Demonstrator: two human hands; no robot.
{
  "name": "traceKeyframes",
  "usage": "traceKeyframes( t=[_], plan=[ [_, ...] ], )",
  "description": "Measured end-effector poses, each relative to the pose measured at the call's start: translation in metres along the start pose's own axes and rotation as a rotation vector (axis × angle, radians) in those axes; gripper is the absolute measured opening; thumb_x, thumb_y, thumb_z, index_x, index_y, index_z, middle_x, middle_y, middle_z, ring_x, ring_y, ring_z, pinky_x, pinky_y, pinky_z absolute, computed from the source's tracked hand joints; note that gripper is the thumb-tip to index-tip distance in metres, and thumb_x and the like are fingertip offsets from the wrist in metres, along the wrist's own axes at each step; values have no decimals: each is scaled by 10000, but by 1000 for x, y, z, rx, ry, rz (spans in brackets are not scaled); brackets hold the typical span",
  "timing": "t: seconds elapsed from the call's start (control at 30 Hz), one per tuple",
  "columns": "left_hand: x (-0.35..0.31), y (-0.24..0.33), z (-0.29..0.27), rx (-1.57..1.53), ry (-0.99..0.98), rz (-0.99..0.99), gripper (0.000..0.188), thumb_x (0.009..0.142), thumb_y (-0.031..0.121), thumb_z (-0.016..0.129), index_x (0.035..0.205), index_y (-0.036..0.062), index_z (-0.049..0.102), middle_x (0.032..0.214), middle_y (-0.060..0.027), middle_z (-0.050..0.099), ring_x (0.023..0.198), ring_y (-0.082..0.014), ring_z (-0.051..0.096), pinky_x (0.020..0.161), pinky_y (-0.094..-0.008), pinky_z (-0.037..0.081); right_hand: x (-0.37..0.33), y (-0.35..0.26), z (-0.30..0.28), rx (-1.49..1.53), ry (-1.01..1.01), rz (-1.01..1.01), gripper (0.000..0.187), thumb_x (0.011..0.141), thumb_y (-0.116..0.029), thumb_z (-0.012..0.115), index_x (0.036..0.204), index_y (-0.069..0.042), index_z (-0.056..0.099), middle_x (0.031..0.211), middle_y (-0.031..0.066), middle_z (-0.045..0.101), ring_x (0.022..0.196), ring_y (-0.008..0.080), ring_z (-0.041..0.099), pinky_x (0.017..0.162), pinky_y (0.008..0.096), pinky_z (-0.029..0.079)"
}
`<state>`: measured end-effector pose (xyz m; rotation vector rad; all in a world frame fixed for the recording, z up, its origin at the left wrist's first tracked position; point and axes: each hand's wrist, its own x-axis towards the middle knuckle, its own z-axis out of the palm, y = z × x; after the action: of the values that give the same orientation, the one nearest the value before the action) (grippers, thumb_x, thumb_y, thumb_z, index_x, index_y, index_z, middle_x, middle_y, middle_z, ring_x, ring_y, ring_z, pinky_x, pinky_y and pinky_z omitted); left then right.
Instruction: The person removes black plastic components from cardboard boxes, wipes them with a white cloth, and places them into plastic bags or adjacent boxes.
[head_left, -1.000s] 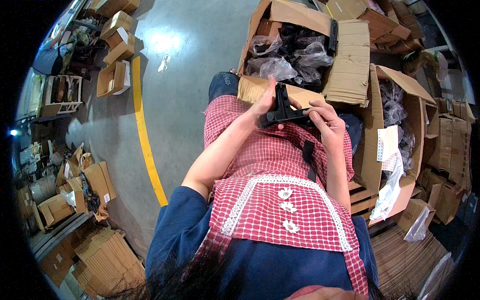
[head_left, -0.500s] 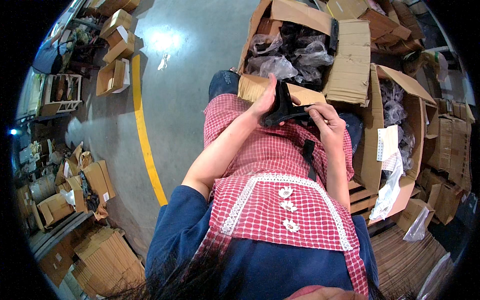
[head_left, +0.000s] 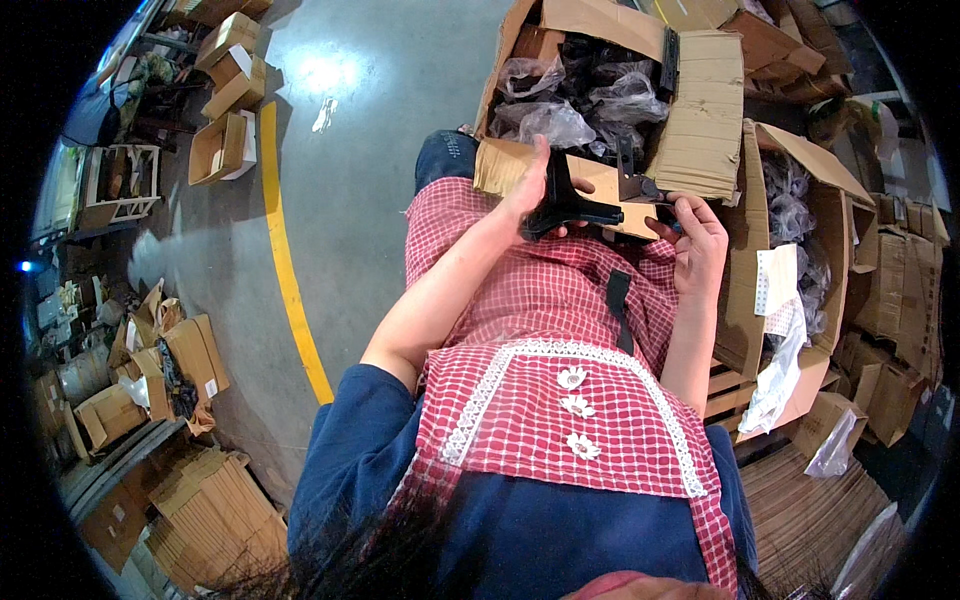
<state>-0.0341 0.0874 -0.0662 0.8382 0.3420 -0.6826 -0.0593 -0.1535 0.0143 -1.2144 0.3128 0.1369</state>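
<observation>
My left hand (head_left: 528,188) is closed round a black angled bracket (head_left: 556,208), with one arm pointing away from me and another to the right. The bracket is held above my lap, just short of the large open carton. To its right, my right hand (head_left: 700,245) pinches a thin dark L-shaped plate (head_left: 630,186) by its right end. A gap separates the plate from the bracket. Under both pieces are the near carton flap and the red checked apron (head_left: 540,290). Part of my left fingers is hidden behind the bracket.
Ahead stands an open carton (head_left: 697,120) of black parts in clear plastic bags. A second open carton (head_left: 740,290) with bagged parts is at the right, a white sheet (head_left: 776,290) over its edge. Small boxes (head_left: 222,148) sit at the left beyond a yellow floor line (head_left: 290,270).
My right hand has moved off the bracket, to the right and slightly away from me. The L-shaped plate now shows in its fingers. The left hand keeps the bracket, turned slightly.
</observation>
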Motion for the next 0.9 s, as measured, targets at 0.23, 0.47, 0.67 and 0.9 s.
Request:
traceKeyframes(
  t=[0.23,0.47,0.67,0.9],
  plan=[
    [2,2,-4,5,-112,-142,973,772,893,273,1156,60,595,876,-112,684,672,-235,686,391,-306,529,8,11,7,-43,-157,-10,137,965,-65,562,1052,2,643,1006,60,650,912,142,644,763,373,616],
    [-6,3,2,-12,-125,-188,933,783,881,291,1164,84,594,894,-75,694,709,-191,689,461,-296,555,26,17,32,-380,-330,-84,134,962,-25,527,1008,1,651,993,27,662,954,100,608,804,275,550],
    [-10,7,12,-159,-157,41,857,802,838,372,1031,60,648,910,-90,693,728,-198,692,490,-309,560,26,7,33,-291,-150,-183,165,964,-12,516,1036,2,663,1001,47,671,908,114,629,780,278,565],
    [-16,-1,31,426,112,229,234,877,251,737,958,37,685,895,10,643,817,-92,592,743,-253,474,13,-7,-2,-286,-17,-239,158,942,8,542,1013,-7,683,954,30,695,864,92,635,760,241,530]
  ],
)
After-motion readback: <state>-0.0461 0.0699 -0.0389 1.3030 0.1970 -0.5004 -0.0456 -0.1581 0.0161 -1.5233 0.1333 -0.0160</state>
